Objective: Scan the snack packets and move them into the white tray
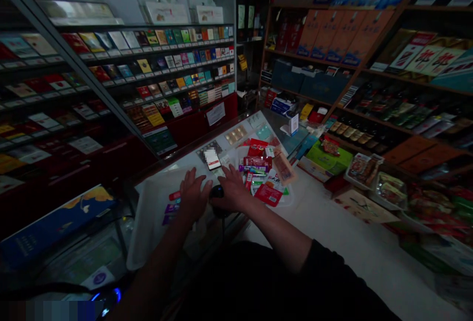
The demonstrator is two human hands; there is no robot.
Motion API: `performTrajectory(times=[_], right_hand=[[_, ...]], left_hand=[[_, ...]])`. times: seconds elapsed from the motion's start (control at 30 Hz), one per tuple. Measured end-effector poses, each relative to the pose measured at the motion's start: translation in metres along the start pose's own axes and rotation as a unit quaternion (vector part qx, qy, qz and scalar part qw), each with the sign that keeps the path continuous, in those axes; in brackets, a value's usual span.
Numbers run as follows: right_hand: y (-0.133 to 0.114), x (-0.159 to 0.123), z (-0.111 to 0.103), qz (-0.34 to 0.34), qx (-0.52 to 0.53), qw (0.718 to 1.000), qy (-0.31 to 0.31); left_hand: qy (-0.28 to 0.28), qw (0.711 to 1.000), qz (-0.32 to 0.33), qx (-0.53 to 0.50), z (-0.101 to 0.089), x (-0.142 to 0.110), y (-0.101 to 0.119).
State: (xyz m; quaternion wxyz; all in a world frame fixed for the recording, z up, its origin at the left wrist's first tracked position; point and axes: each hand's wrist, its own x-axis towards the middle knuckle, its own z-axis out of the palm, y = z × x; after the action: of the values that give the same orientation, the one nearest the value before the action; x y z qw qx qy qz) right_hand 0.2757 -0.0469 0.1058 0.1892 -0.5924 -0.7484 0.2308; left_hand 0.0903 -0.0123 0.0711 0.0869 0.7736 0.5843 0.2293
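Observation:
My left hand (194, 195) is over the right side of a white plastic tray (138, 232), fingers apart and stretched forward. Small purple packets (170, 208) and a red item (175, 195) lie in the tray beside it. My right hand (234, 190) is spread beside a dark rounded device (217, 193) with a small bluish light. Part of the device is behind the hand, and whether they touch is unclear. Ahead of both hands, a phone (213, 159) with a lit screen lies on the counter. Right of my right hand, a white tray (290, 200) holds snack packets (271, 188).
A glass-topped counter (177, 156) runs in front. Shelves of small boxes (177, 60) stand at the left, shelves with bottles (399, 107) at the right. A dark blue box (55, 222) lies left of the tray. A small white stand (293, 124) is farther back.

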Motion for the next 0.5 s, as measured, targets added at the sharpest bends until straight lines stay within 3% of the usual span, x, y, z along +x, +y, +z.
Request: performTrajectory(times=[0.27, 0.5], right_hand=[[0.073, -0.024, -0.026, 0.088, 0.020, 0.994, 0.057], [0.130, -0.034, -0.032, 0.159, 0.036, 0.980, 0.116]], left_hand=[[-0.021, 0.997, 0.067, -0.031, 0.029, 0.028, 0.074], [-0.068, 0.992, 0.102, -0.008, 0.063, 0.044, 0.114]])
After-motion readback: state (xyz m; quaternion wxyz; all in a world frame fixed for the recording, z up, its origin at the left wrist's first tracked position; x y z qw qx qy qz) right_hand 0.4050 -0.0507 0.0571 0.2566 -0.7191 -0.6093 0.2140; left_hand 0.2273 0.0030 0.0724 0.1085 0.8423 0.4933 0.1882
